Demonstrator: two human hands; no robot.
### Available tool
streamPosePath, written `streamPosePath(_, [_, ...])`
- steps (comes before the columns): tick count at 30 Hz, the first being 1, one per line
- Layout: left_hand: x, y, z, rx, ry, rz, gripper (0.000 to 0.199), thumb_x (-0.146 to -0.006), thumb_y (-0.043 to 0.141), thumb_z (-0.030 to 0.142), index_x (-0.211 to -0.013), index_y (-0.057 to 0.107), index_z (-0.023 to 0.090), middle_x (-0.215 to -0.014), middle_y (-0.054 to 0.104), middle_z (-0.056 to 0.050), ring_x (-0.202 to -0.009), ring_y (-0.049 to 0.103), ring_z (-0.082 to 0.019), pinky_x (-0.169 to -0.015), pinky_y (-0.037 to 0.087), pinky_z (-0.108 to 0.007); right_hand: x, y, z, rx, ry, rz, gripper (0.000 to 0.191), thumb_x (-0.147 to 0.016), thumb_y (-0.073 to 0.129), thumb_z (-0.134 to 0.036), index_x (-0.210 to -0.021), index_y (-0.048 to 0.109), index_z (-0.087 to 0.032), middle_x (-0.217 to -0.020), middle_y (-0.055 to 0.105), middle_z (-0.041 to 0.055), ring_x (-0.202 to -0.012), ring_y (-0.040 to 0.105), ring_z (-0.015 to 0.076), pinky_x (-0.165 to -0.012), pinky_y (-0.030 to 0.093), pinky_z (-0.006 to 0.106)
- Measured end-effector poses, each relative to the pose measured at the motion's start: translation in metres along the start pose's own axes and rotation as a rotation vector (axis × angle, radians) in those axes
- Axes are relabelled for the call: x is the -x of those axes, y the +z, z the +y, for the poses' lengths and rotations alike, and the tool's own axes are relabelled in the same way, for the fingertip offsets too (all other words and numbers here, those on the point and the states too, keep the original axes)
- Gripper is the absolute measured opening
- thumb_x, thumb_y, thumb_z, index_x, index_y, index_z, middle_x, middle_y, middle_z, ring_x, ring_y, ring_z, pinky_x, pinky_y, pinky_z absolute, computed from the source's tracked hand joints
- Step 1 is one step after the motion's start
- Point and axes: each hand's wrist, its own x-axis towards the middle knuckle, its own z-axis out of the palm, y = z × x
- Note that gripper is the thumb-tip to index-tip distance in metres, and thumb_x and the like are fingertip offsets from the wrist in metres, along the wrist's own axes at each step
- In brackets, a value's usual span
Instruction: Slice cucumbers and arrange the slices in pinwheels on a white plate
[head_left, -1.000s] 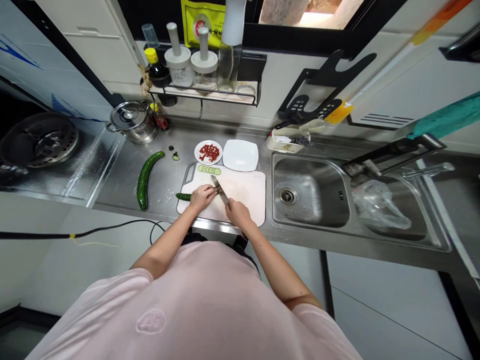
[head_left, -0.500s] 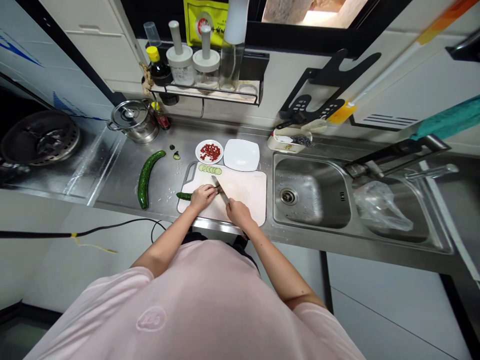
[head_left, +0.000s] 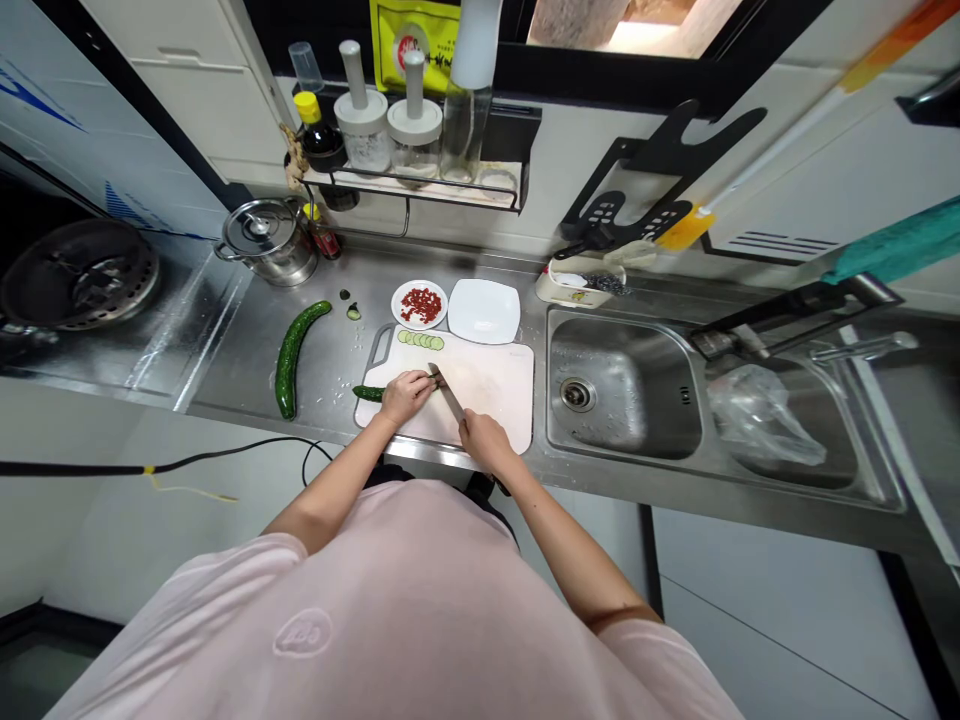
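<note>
My left hand (head_left: 406, 396) is closed on a dark green cucumber (head_left: 367, 393) lying on the white cutting board (head_left: 495, 380). One end of the cucumber sticks out to the left of the hand. Wrapped round the handle of a knife (head_left: 448, 394), my right hand (head_left: 484, 438) is on the right; the blade points up and left, its tip beside the cucumber's cut end at my left fingers. A row of pale green slices (head_left: 421, 340) lies near the board's top left. Behind the board are a plate of chopped red pieces (head_left: 420, 304) and a white square plate (head_left: 484, 310).
A whole cucumber (head_left: 291, 360) and small green scraps (head_left: 353, 312) lie left of the board. A steel pot (head_left: 268, 242) and a wok (head_left: 79, 272) stand further left. The sink (head_left: 622, 390) is on the right, with a plastic bag (head_left: 765, 410) in its second basin.
My right hand and the knife have shifted slightly right and down, and the blade tip is lower. My left hand has stayed nearly still on the cucumber.
</note>
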Motion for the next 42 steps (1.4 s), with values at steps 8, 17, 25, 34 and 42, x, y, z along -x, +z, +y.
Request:
streamPosePath(8, [0.000, -0.001, 0.001, -0.009, -0.012, 0.004, 0.022, -0.090, 0.050, 0.032, -0.091, 0.069, 0.023, -0.098, 0.066, -0.005, -0.089, 0.060, -0.016, -0.080, 0.047, -0.030, 0.000, 0.000, 0.003, -0.007, -0.003, -0.020, 0.024, -0.094, 0.035, -0.022, -0.108, 0.054, -0.016, -0.097, 0.066, 0.0127, -0.088, 0.063, 0.0216, -0.068, 0.038, 0.026])
streamPosePath(17, [-0.002, -0.002, 0.001, 0.003, -0.013, 0.007, 0.021, -0.090, 0.050, 0.032, -0.090, 0.069, 0.023, -0.097, 0.066, -0.005, -0.089, 0.060, -0.016, -0.080, 0.048, -0.030, -0.008, -0.002, -0.002, -0.009, -0.013, -0.003, 0.024, -0.094, 0.035, -0.023, -0.106, 0.055, -0.016, -0.096, 0.066, 0.0127, -0.086, 0.063, 0.0218, -0.067, 0.039, 0.026])
streamPosePath(25, [-0.002, -0.002, 0.002, -0.001, -0.020, 0.001, 0.021, -0.090, 0.050, 0.032, -0.088, 0.069, 0.023, -0.097, 0.066, -0.005, -0.088, 0.060, -0.016, -0.080, 0.047, -0.030, -0.025, -0.001, -0.008, -0.026, -0.013, 0.029, 0.025, -0.094, 0.035, -0.020, -0.108, 0.055, -0.015, -0.098, 0.066, 0.0135, -0.089, 0.063, 0.0229, -0.070, 0.041, 0.027])
streamPosePath(34, [-0.002, 0.000, 0.001, 0.010, -0.019, -0.003, 0.021, -0.090, 0.050, 0.031, -0.089, 0.069, 0.023, -0.097, 0.066, -0.005, -0.088, 0.059, -0.016, -0.079, 0.047, -0.029, -0.040, -0.003, -0.021, -0.026, 0.009, 0.064, 0.028, -0.095, 0.032, -0.022, -0.109, 0.055, -0.014, -0.100, 0.066, 0.0146, -0.092, 0.063, 0.0228, -0.075, 0.043, 0.028])
streamPosePath(42, [-0.001, 0.003, -0.001, 0.022, -0.011, 0.009, 0.020, -0.090, 0.051, 0.031, -0.090, 0.069, 0.023, -0.098, 0.066, -0.005, -0.090, 0.060, -0.016, -0.080, 0.047, -0.029, -0.056, -0.004, -0.030, -0.030, 0.000, 0.118, 0.028, -0.094, 0.033, -0.021, -0.111, 0.054, -0.014, -0.100, 0.066, 0.0137, -0.092, 0.063, 0.0225, -0.075, 0.044, 0.028])
